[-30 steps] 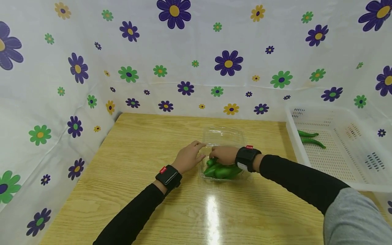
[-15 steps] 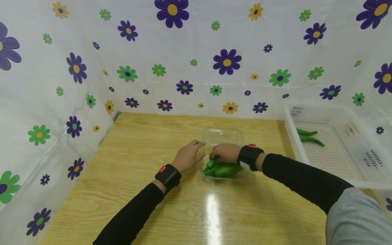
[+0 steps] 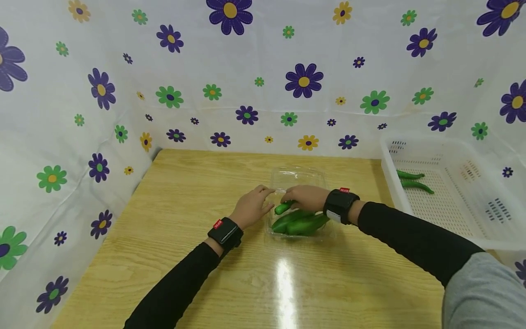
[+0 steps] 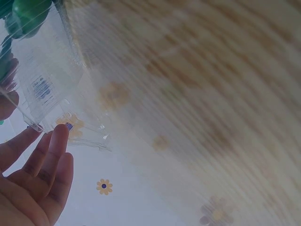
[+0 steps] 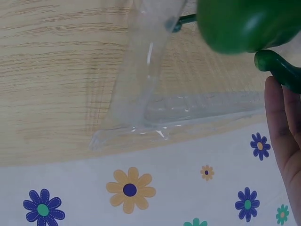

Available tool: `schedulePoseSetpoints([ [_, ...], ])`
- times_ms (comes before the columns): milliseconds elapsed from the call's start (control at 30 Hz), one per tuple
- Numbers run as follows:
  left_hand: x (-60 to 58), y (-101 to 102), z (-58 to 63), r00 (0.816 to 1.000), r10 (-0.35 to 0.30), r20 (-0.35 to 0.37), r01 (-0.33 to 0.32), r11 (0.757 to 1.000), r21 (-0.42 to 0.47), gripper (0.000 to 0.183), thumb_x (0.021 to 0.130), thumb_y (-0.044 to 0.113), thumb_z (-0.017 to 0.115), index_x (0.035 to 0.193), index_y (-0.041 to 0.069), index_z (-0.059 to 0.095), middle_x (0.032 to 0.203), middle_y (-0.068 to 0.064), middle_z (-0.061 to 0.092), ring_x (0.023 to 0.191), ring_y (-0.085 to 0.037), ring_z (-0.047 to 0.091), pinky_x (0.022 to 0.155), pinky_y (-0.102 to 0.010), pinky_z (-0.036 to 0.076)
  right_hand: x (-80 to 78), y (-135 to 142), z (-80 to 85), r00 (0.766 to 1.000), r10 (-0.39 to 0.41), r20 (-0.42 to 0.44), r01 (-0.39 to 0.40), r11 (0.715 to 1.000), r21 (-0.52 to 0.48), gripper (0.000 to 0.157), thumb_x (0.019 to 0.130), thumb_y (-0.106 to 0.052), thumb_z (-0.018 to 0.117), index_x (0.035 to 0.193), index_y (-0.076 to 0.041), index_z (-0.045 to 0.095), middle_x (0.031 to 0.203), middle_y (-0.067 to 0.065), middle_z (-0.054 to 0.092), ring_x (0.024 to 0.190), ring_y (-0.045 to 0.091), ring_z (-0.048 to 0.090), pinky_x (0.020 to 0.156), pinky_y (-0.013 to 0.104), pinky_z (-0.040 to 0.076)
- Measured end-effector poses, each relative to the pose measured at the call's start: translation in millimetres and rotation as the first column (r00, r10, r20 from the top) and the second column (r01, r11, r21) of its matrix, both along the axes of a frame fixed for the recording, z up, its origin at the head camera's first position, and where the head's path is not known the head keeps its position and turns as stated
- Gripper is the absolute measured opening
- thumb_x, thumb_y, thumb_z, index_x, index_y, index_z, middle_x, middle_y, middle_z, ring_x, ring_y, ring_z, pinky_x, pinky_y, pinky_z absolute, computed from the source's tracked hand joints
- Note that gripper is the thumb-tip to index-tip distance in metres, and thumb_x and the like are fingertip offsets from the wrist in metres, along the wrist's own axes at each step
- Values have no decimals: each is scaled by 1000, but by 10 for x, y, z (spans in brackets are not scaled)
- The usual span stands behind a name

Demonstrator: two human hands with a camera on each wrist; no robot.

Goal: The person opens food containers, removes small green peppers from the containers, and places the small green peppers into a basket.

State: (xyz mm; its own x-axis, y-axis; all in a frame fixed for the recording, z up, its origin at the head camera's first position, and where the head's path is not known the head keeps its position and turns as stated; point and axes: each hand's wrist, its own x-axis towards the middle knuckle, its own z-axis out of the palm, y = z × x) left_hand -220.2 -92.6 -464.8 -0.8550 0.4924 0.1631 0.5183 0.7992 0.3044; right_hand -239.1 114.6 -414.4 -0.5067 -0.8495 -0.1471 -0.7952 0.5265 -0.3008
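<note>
A clear plastic clamshell box (image 3: 326,235) lies on the table with its lid raised at the back. Two large green peppers (image 3: 306,225) rest side by side in it. Above the box's back left part, my right hand (image 3: 308,197) grips a smaller green pepper (image 3: 283,208), its rounded end sticking out past the fingers. In the right wrist view this pepper (image 5: 282,70) curves beside the fingers, close to a large pepper (image 5: 244,23). At the box's left side, my left hand (image 3: 252,208) touches the rim with thumb and index finger, its other fingers (image 4: 55,150) loosely extended.
A white perforated basket (image 3: 396,187) stands at the right, with two thin green chili peppers (image 3: 417,186) near its left wall. A white flowered cloth (image 3: 246,59) hangs behind and left of the wooden table (image 3: 197,183).
My right hand has lifted slightly back and up with the smaller pepper, uncovering more of the large peppers. My left hand has stayed at the box's left rim.
</note>
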Motion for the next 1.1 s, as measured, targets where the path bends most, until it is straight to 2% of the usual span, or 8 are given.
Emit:
schedulePoseSetpoints([
  [100,-16,8,-7,1000,-4,-6,4,1000,2,42,90,25,64,128,9,57,118,-9,59,80,-17,62,64,-28,50,-9,31,32,1000,-15,12,14,1000,6,29,90,-3,60,119,-4,62,116,12,65,108,24,62,91,35,51],
  [267,-41,23,-42,1000,-3,-16,2,1000,-8,43,90,26,64,129,10,56,117,-9,59,79,-16,61,62,-27,49,0,93,124,999,-39,19,39,999,-10,27,88,-4,62,116,-4,64,111,10,67,103,22,64,89,35,52],
  [500,-57,46,-55,1000,-7,-14,7,1000,5,44,90,26,64,130,10,56,117,-9,59,82,-17,61,63,-29,49,-13,216,336,999,-37,-6,36,997,-74,21,86,-4,64,107,-4,68,101,7,70,94,20,66,85,35,53],
  [700,-51,69,-61,1000,-7,-10,7,1000,-1,44,90,26,64,130,10,55,118,-9,59,83,-17,62,64,-29,50,-51,446,537,997,-75,-17,72,988,-136,22,86,-4,65,108,-3,68,101,8,71,92,20,67,84,37,54],
  [800,-39,81,-47,1000,-8,-3,8,1000,11,44,90,25,64,130,10,56,117,-10,59,83,-18,62,64,-29,50,-71,617,651,992,-123,-15,119,979,-167,21,86,-3,65,107,-4,68,100,7,71,92,19,67,84,37,54],
  [867,-28,79,-40,1000,-6,-1,6,1000,16,43,90,24,64,130,10,56,117,-10,59,82,-18,62,63,-29,50,-75,739,733,983,-182,-25,175,970,-168,21,86,-4,65,106,-5,69,99,6,71,90,18,67,82,36,55],
  [1000,-18,48,-42,1000,1,-12,-1,1000,7,43,90,25,64,129,11,56,117,-9,59,79,-17,62,61,-28,49,-77,1017,892,951,-306,-51,295,942,-157,21,86,-4,66,106,-5,69,97,7,71,83,16,65,72,32,54],
  [1100,-22,23,-39,1000,6,-20,-6,1000,-7,43,90,26,64,130,11,56,118,-9,59,81,-17,62,62,-27,50,-81,1269,1000,923,-380,-66,368,919,-141,22,86,-1,64,108,-3,68,98,11,71,86,22,65,75,37,54],
])
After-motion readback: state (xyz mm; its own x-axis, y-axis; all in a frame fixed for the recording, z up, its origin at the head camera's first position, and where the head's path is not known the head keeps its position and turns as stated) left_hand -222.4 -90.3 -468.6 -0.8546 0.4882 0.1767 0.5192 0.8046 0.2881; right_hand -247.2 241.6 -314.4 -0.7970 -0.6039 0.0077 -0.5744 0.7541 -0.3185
